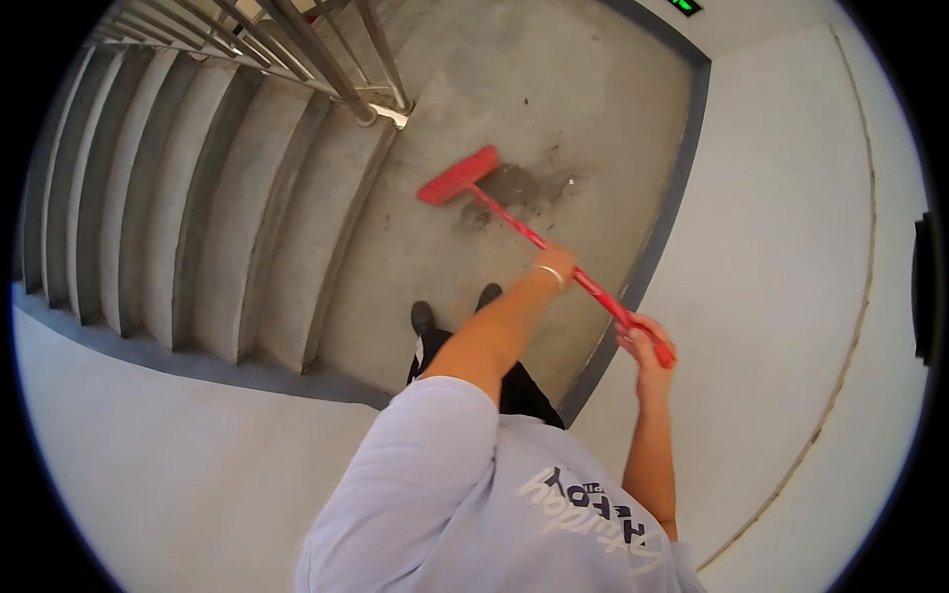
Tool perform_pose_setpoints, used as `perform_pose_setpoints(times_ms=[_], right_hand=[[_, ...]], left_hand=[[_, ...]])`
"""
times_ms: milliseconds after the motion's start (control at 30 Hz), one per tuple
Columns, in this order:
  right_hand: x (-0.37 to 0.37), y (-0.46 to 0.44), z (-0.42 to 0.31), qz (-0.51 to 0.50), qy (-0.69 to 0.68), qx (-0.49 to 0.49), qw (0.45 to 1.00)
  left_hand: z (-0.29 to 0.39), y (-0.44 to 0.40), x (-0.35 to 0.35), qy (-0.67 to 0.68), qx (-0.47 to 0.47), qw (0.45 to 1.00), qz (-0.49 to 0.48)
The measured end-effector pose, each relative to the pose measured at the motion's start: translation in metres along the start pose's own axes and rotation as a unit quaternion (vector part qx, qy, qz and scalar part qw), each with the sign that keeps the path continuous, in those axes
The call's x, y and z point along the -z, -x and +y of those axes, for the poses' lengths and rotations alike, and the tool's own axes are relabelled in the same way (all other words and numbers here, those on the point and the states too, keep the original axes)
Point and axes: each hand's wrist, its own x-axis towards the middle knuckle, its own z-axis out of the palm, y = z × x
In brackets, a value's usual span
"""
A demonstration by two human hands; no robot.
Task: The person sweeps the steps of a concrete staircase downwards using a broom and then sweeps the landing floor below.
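A red broom slants across the middle of the head view, its bristled head (458,176) on the grey landing floor near the top stair edge. My left hand (556,263), with a pale band at the wrist, is closed around the middle of the red broom handle (599,291). Higher up, close to the handle's end, my right hand (647,341) wraps around it. Beside the broom head lies a dark patch of dirt (519,188) with loose bits and a small white scrap (571,182).
Concrete stairs (222,198) run along the left, with a metal railing (316,59) above them. A pale wall (771,247) with a dark grey baseboard (657,232) borders the landing on the right. My dark shoes (423,316) stand on the landing.
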Motion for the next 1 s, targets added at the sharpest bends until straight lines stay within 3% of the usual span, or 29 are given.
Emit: perform_pose_setpoints(times_ms=[167, 333, 433, 600, 667, 700, 767, 1000], right_hand=[[0.073, 0.014, -0.048, 0.048, 0.039, 0.034, 0.998], [0.102, 0.026, -0.064, 0.030, 0.019, 0.058, 0.998], [0.087, 0.013, -0.030, 0.012, -0.027, 0.034, 0.999], [-0.002, 0.010, 0.075, -0.131, -0.007, 0.007, 0.991], [-0.034, 0.016, 0.067, -0.192, -0.040, -0.034, 0.980], [-0.031, 0.015, 0.061, -0.190, -0.035, -0.033, 0.981], [-0.022, 0.014, 0.046, -0.248, 0.034, 0.000, 0.968], [0.048, -0.015, -0.068, -0.214, 0.103, 0.006, 0.971]], left_hand=[[0.097, -0.009, 0.004, 0.062, -0.086, 0.994, 0.007], [0.118, 0.026, 0.029, 0.101, -0.093, 0.988, 0.074], [0.078, 0.045, 0.032, 0.054, -0.061, 0.991, 0.103], [-0.076, 0.090, -0.020, 0.023, 0.008, 0.993, 0.117], [-0.098, 0.112, -0.038, 0.016, 0.046, 0.992, 0.114], [-0.098, 0.122, -0.042, 0.029, 0.073, 0.995, 0.067], [-0.086, 0.124, -0.050, 0.046, 0.097, 0.994, 0.019], [0.026, 0.048, -0.032, 0.183, -0.030, 0.976, 0.114]])
